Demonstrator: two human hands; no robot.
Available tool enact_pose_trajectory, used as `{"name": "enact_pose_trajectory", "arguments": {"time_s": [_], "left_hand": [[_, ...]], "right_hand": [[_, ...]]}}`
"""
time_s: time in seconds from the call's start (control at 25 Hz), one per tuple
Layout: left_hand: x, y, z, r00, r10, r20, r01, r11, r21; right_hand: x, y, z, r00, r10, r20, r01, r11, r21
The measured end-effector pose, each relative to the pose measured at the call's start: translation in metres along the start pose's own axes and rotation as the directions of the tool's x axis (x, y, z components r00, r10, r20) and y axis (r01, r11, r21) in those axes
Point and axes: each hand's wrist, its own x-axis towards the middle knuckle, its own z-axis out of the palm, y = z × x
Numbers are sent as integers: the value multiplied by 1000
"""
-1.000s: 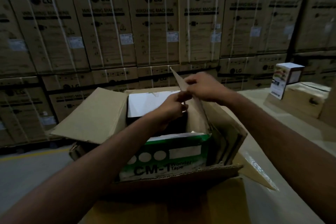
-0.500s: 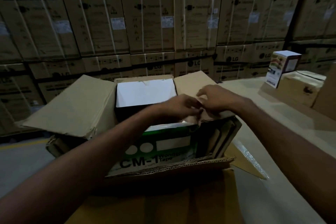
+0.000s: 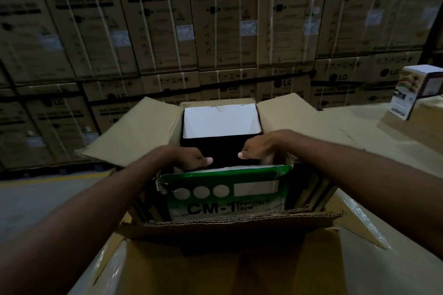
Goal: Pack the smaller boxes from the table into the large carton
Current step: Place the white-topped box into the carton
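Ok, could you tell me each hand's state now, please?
Left hand: curled over the green tape box edge; grip cannot be told.
Right hand: likewise curled there; cannot be told.

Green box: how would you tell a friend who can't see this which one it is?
Find the big open brown carton before the wall of washing-machine boxes. The green box stands inside, nearest the camera. It alone is green, with three white circles and "CM-1 Wonder Tape" printed on it; the box behind has a plain white top.
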Motion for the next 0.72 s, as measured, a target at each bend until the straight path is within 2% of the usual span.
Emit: {"name": "enact_pose_trajectory", "arguments": {"time_s": [0.04, 0.12, 0.2, 0.28, 0.36, 0.4, 0.44, 0.52, 0.56, 0.64, 0.72], "left_hand": [[-3, 0, -2, 999, 8, -42, -8, 1000, 10], [-12, 1, -15, 973, 48, -224, -29, 996, 87], [-29, 2, -34, 915, 89, -392, -52, 993, 105], [-51, 9, -58, 858, 97, -504, -116, 993, -7], [-80, 17, -84, 843, 62, -534, -195, 961, -196], [-96, 19, -96, 859, 52, -509, -215, 939, -269], [-112, 20, -105, 892, 69, -446, -229, 921, -314], [-132, 20, -111, 962, 168, -214, -238, 901, -363], [-137, 20, -106, 975, 213, -61, -220, 908, -356], [-134, 25, -83, 946, 232, 225, -176, 953, -245], [-124, 27, -58, 904, 187, 385, -140, 979, -148]], "right_hand": [[1, -3, 0, 999, 0, -32, 0, 1000, 10], [-1, -4, -7, 978, -35, -205, 33, 999, -14], [-15, -6, -23, 919, -42, -391, 46, 999, 2], [-39, -9, -45, 855, -24, -518, 102, 987, 123], [-70, -14, -67, 812, 43, -582, 202, 915, 349], [-89, -15, -76, 825, 52, -563, 241, 868, 434], [-108, -17, -82, 868, 14, -496, 264, 834, 485], [-137, -18, -85, 954, -151, -260, 275, 785, 555], [-144, -19, -81, 965, -234, -121, 261, 782, 566], [-144, -26, -61, 926, -352, 137, 250, 843, 477], [-133, -38, -40, 888, -360, 286, 243, 895, 373]]}}
